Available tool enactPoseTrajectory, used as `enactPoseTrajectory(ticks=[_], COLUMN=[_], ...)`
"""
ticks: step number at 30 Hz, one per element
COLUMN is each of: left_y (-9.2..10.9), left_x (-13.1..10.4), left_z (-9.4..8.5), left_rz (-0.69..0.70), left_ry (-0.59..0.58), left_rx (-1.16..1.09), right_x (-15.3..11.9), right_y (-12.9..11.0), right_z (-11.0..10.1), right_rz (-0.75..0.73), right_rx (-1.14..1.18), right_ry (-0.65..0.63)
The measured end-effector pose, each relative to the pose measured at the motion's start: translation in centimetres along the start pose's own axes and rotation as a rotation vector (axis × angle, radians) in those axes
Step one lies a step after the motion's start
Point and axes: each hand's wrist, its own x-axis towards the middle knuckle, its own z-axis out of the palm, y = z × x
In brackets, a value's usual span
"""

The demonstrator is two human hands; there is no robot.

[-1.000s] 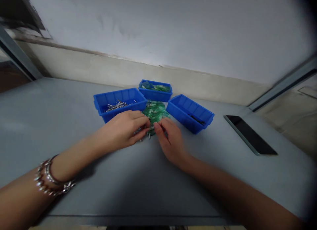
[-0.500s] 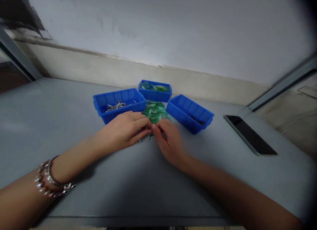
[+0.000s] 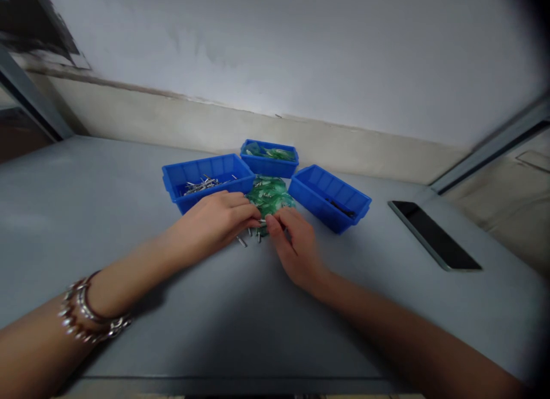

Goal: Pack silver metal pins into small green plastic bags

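Observation:
Between the pinched fingertips of my left hand (image 3: 226,215) and my right hand (image 3: 294,238) is a small silvery metal pin (image 3: 262,220), its exact kind too small to make out. Both hands are closed on it, one at each end. Under and behind the fingers lies a heap of green plastic packets (image 3: 270,194), some with slim metal pieces in or on them. A few loose metal pins (image 3: 242,241) lie on the table just in front of the heap, close to my left fingers.
Left of the heap, a blue bin (image 3: 172,184) holds many metal pins. Another blue bin (image 3: 270,167) behind has green packets. The right blue bin (image 3: 320,205) contains small dark pieces. A phone (image 3: 433,234) lies on the grey table (image 3: 240,324) at right, before a wall (image 3: 279,55).
My fingertips have drawn slightly apart, and the pin between them now shows. My left thumb has pulled in, uncovering more of the loose pins on the table.

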Motion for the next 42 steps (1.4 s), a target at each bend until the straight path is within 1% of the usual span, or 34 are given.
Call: enactPoseTrajectory(ticks=[5, 18, 22, 24, 27, 32, 42], left_y=[0.02, 0.49, 0.51, 0.48, 0.45, 0.38, 0.4], left_x=[0.01, -0.02, 0.0, -0.03, -0.1, -0.13, -0.2], left_z=[0.04, -0.19, -0.17, -0.13, -0.12, -0.17, -0.02], left_rz=[0.009, 0.015, 0.026, 0.033, 0.031, 0.027, 0.007], left_ry=[-0.007, -0.003, 0.012, 0.017, 0.006, -0.012, -0.027], left_rx=[0.008, -0.051, -0.046, -0.042, -0.039, -0.044, -0.057], right_x=[0.04, 0.01, -0.02, -0.03, -0.06, -0.08, -0.1], right_y=[-0.06, -0.2, -0.28, -0.32, -0.32, -0.23, -0.29], right_z=[0.0, -0.06, -0.16, -0.18, -0.17, -0.12, -0.13], right_rz=[-0.002, -0.07, -0.055, -0.036, -0.021, -0.04, -0.025], right_rx=[0.005, 0.033, 0.044, 0.052, 0.059, 0.045, 0.018], right_ry=[0.015, 0.015, -0.001, 0.011, 0.027, 0.024, 0.024])
